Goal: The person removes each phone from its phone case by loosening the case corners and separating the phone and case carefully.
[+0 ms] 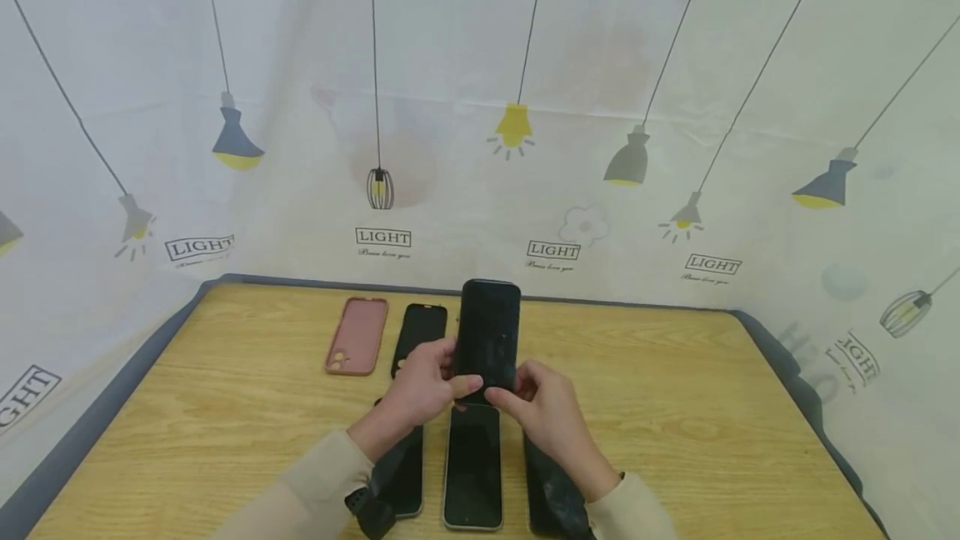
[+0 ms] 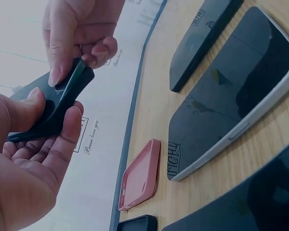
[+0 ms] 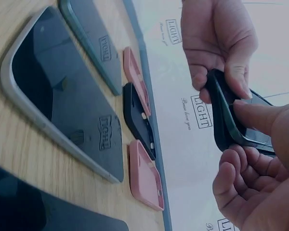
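A dark phone point(image 1: 487, 332) is held up above the table between both hands, its screen towards me. A black phone case point(image 3: 219, 125) is around it; along one end the case stands apart from the phone's edge, bent outward. My left hand point(image 1: 423, 386) grips the left side, thumb on the front and fingers behind. My right hand point(image 1: 551, 411) grips the lower right corner, its thumb pressing on the front near the left thumb. In the right wrist view a gap shows between the case rim and the phone's greenish edge point(image 3: 238, 127).
Below the hands lie three phones: a left one point(image 1: 408, 473), a silver-edged middle one point(image 1: 473, 469) and a right one point(image 1: 547, 482) partly under the right wrist. Farther back are a pink case point(image 1: 358, 336) and a black case point(image 1: 422, 327). Another pink case point(image 3: 145, 178) shows in the right wrist view.
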`<state>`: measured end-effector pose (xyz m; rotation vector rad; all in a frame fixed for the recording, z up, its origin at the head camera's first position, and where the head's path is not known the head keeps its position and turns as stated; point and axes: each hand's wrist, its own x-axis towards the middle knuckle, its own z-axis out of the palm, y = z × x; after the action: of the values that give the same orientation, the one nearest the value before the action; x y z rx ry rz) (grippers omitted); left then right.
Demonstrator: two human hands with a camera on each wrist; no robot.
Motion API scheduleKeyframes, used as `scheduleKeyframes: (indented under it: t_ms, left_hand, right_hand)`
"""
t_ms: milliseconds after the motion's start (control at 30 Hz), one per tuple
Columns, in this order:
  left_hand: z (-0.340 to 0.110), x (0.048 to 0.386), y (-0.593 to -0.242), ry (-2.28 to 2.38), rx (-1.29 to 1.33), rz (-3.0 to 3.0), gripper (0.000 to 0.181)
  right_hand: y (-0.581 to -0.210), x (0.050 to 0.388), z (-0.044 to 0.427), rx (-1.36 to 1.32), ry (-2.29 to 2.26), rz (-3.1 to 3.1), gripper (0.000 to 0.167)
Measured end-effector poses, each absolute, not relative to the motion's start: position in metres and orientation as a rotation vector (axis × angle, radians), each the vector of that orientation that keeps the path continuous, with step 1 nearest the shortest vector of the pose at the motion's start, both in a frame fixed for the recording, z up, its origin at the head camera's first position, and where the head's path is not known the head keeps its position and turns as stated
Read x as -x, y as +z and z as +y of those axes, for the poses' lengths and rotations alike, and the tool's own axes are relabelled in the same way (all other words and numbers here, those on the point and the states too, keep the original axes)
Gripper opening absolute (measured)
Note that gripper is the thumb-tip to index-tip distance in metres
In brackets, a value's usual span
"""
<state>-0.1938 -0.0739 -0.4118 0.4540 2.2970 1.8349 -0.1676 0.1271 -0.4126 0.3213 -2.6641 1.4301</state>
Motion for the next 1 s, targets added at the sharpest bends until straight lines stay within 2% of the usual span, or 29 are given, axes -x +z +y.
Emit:
scheduleKeyframes:
  t_ms: [267,367,533,667,1000]
  left_hand:
    - [-0.076,0.193,-0.413,1.754,-0.513,2.312,0.033]
    - [-0.081,0.195,-0.413,1.706,-0.561,2.267,0.04]
    - [-0.088,0.198,-0.41,1.6,-0.628,2.243,0.063]
    - [-0.086,0.197,-0.409,1.505,-0.639,2.353,0.072]
    - [-0.084,0.194,-0.411,1.562,-0.677,2.335,0.076]
  right_hand:
    - [-0.411,0.167,0.128,-0.327,1.426,-2.686,0.034]
    - [-0.41,0.169,0.129,-0.308,1.495,-2.729,0.032]
    - [-0.41,0.173,0.132,-0.284,1.659,-2.71,0.029]
    - [-0.41,0.174,0.132,-0.266,1.674,-2.698,0.029]
    - [-0.408,0.174,0.131,-0.207,1.713,-2.686,0.028]
